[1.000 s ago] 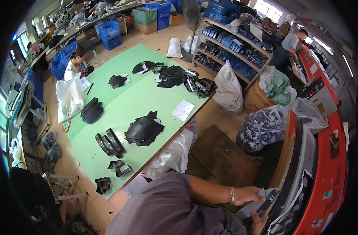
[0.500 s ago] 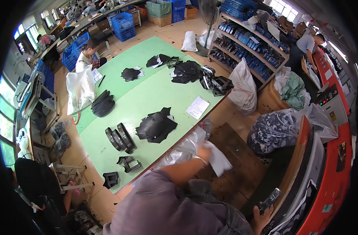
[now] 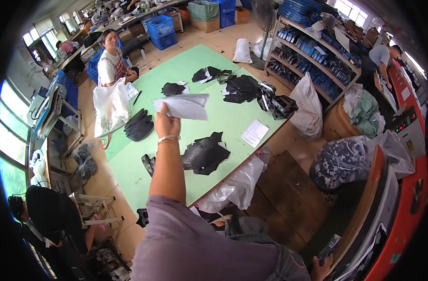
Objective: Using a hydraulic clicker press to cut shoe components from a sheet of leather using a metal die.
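Raised over the green table, my left hand grips a thin bundle of grey-white sheets, thumb on its near side. Below it and to the right lies a pile of black cut pieces, partly behind my wrist. To the left of the hand sits a stack of dark curved pieces. At the lower right, my right hand is closed on a small dark block with a shiny face, beside the machine's edge; its exact kind is unclear.
Across the table a person sits behind a white plastic bag. A written paper and more black piles lie on the tabletop. A loaded shelf rack, sacks and a red machine stand at the right.
My left hand has carried the sheets from beside the table's near edge up and left over the table. The seated person's head has lifted. My right hand stays low at the right.
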A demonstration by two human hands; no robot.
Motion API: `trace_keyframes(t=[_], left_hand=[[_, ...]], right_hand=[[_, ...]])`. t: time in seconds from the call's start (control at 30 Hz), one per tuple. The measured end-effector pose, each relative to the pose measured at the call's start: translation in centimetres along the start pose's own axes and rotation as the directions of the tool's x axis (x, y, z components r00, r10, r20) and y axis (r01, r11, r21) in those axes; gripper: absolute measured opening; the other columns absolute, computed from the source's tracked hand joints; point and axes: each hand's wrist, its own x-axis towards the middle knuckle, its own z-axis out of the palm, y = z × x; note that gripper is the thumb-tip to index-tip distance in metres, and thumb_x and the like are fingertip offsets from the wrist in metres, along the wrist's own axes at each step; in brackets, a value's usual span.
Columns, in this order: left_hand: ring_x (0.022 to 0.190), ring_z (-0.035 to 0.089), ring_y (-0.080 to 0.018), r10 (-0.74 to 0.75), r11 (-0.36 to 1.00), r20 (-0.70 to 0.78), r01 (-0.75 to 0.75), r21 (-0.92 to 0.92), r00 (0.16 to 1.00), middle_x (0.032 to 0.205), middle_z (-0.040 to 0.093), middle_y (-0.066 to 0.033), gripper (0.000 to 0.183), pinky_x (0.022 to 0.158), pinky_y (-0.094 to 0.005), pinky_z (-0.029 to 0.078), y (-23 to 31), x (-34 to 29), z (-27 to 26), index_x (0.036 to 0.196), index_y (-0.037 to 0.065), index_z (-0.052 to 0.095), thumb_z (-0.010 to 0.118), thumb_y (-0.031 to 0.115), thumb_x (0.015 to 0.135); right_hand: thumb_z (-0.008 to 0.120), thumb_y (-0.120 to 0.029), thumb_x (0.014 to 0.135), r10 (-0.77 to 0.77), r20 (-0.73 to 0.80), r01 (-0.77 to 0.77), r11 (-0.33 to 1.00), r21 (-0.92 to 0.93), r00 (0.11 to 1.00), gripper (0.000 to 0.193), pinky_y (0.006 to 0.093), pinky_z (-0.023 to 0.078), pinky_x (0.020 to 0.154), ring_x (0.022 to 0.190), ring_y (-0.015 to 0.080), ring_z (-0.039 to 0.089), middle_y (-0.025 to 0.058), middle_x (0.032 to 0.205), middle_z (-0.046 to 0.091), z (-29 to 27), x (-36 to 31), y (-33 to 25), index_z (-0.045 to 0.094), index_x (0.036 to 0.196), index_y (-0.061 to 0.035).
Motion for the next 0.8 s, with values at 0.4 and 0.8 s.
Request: trace_keyframes(t=[0.4,0.8], left_hand=[[0.093,0.060,-0.0244,0.387,0.515,-0.174,-0.056,0.855,0.906,0.115,0.056,-0.0171,0.086,0.078,-0.0409,0.052,8.6,14.7,-20.8,0.146,0.004,0.019,0.071,0.018,0.079],[0.116,0.055,-0.0431,-0.714,-0.192,-0.218,0.114,0.975,0.666,0.133,0.052,-0.0224,0.097,0.090,-0.0530,0.043,-8.8,14.0,7.5,0.140,0.003,0.039,-0.001,0.073,0.087]], right_hand=[[0.069,-0.032,0.081,-0.248,0.282,0.266,0.964,-0.024,0.927,0.056,0.0427,0.035,0.102,0.121,0.0407,0.044,0.0270,0.132,0.047,3.0,1.8,1.1,0.054,0.122,0.0038],[0.067,-0.019,0.081,-0.274,0.082,0.281,0.955,-0.091,0.958,0.047,0.0373,0.042,0.091,0.104,0.0359,0.054,0.0235,0.119,0.055,1.6,-1.9,0.0,0.054,0.121,0.0041]])
